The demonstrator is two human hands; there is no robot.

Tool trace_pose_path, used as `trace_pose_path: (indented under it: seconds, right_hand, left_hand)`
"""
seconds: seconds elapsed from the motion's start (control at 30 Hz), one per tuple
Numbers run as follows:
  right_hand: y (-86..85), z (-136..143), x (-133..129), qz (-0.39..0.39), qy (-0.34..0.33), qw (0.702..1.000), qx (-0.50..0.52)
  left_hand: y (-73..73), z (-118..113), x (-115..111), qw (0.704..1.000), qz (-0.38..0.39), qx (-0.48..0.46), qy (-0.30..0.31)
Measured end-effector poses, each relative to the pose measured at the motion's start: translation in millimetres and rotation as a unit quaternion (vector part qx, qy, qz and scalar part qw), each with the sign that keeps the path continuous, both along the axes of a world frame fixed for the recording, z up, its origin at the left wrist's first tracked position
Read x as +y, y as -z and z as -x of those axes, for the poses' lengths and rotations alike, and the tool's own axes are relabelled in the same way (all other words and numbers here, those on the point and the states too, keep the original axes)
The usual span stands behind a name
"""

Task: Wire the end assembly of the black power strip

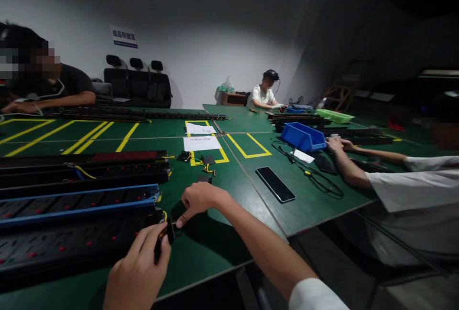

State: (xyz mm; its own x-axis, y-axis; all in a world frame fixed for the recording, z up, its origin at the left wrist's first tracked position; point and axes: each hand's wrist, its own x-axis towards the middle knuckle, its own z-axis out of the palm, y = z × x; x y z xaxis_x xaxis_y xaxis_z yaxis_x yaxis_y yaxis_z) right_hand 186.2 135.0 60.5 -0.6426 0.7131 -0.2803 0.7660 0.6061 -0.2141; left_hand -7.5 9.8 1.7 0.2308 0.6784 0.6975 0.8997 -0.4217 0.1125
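Observation:
My left hand (143,262) is closed around a small black part (170,231) at the right end of the nearest black strip (89,236), which has red dots. A yellow wire (165,215) shows at that strip's end. My right hand (195,201) reaches in from the right, its fingers curled and its thumb tip at the small black part; what it pinches, if anything, is too small to name. Behind the nearest strip lies a blue-edged strip (82,203). Small black pieces with yellow wires (208,160) rest on the green table (229,214) beyond my right hand.
A phone (275,184), black cables (322,183) and a blue bin (303,136) are on the right. White papers (202,143) lie in the middle. One person's hands (335,144) are beside the bin; other people sit at the far left and far back.

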Motion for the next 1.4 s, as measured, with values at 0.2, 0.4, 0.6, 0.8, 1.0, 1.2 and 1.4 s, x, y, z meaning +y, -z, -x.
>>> trace_pose_path:
  seconds: [0.2, 0.4, 0.6, 0.8, 1.0, 1.2, 1.4]
  right_hand:
    - [-4.5, 0.2, 3.6, 0.077, 0.015, 0.996, 0.028]
    - [-6.7, -0.8, 4.6, 0.094, 0.021, 0.994, 0.047]
    - [-16.3, 1.8, 2.0, 0.109, 0.039, 0.992, 0.046]
    - [-17.0, 1.5, 0.8, 0.107, 0.03, 0.993, 0.045]
    - [-17.5, 2.0, -0.7, 0.102, 0.037, 0.993, 0.036]
    - [-12.1, 3.6, -3.4, 0.032, 0.024, 0.999, -0.008]
    - [1.6, 1.7, -8.2, -0.047, 0.023, 0.999, -0.004]
  left_hand:
    - [-3.9, 1.0, 1.7, 1.0, 0.005, 0.015, 0.003]
    - [3.3, 6.5, 3.0, 0.999, 0.042, 0.015, -0.017]
    - [8.6, 8.6, 5.2, 0.999, 0.035, 0.002, -0.022]
    - [4.6, 4.2, 4.7, 1.0, 0.0, -0.015, -0.01]
    - [3.2, 1.5, 2.5, 0.999, 0.002, -0.032, -0.008]
    - [-5.1, 3.7, 3.9, 0.999, 0.028, -0.015, 0.012]
    - [-9.4, -1.2, -0.6, 1.0, 0.027, -0.009, 0.003]
